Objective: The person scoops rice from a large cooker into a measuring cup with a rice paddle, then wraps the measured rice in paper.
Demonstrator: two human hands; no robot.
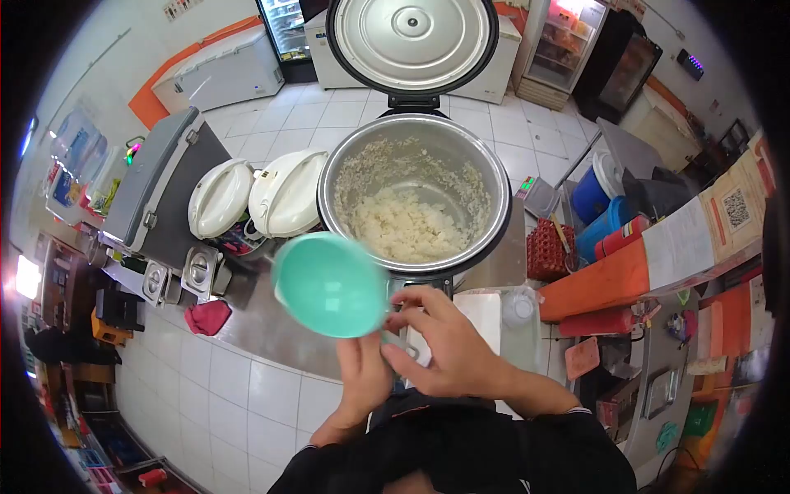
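Note:
A mint-green plastic bowl (329, 284) is tilted in front of the rice cooker, slightly blurred by motion. My left hand (364, 375) grips the bowl from below at its near edge. My right hand (440, 342) is curled beside the bowl's right rim, its fingers closed around a small pale piece that I cannot make out. Just beyond the hands stands a large rice cooker (495, 177), its lid (411, 41) raised. Cooked white rice (407, 224) lies in the pot, and grains cling to the wall.
Left of the cooker are two white-lidded containers (220, 198), a grey cooler box (160, 177), metal tins (202, 270) and a red cloth (207, 317). On the right are a white tray (479, 317), a red basket (547, 251), a scale (536, 198) and blue buckets (594, 193).

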